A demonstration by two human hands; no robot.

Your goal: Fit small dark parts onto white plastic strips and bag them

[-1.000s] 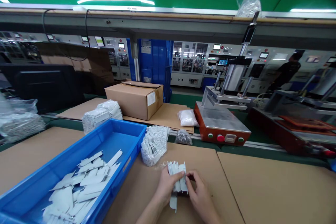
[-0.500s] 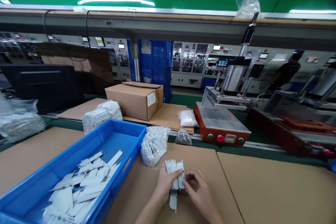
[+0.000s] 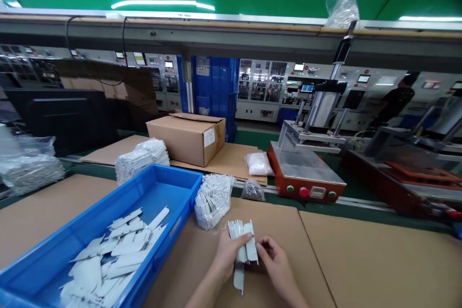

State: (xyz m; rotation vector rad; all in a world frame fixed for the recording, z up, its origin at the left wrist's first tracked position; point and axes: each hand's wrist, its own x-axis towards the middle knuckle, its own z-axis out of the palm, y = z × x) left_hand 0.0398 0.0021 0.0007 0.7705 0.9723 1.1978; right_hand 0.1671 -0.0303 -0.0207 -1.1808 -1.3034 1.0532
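Observation:
My left hand (image 3: 228, 253) is closed around a stack of pale plastic pieces (image 3: 242, 241), its thumb lying across the front. From the bottom of the stack one longer piece (image 3: 238, 276) sticks out downward. My right hand (image 3: 275, 261) is at the right edge of the stack, thumb and fingers curled together; whatever they pinch, if anything, is too small to make out. To the left, loose pale plastic pieces (image 3: 122, 248) lie in a heap inside a blue bin (image 3: 173, 178). A clear bag of similar pieces (image 3: 213, 200) stands just beyond my hands.
Cardboard sheets (image 3: 382, 255) cover the bench. Behind are a carton (image 3: 184, 139), a small white bag (image 3: 259, 164), a bag of small dark parts (image 3: 253, 190) and an orange-based press (image 3: 308, 168). More bagged pieces (image 3: 140, 159) sit behind the bin. A person (image 3: 397, 98) is in the far right background.
My right hand's fingers have curled in more and shifted slightly right and down at the stack's edge. My left hand keeps hold of the stack. The view has tilted slightly.

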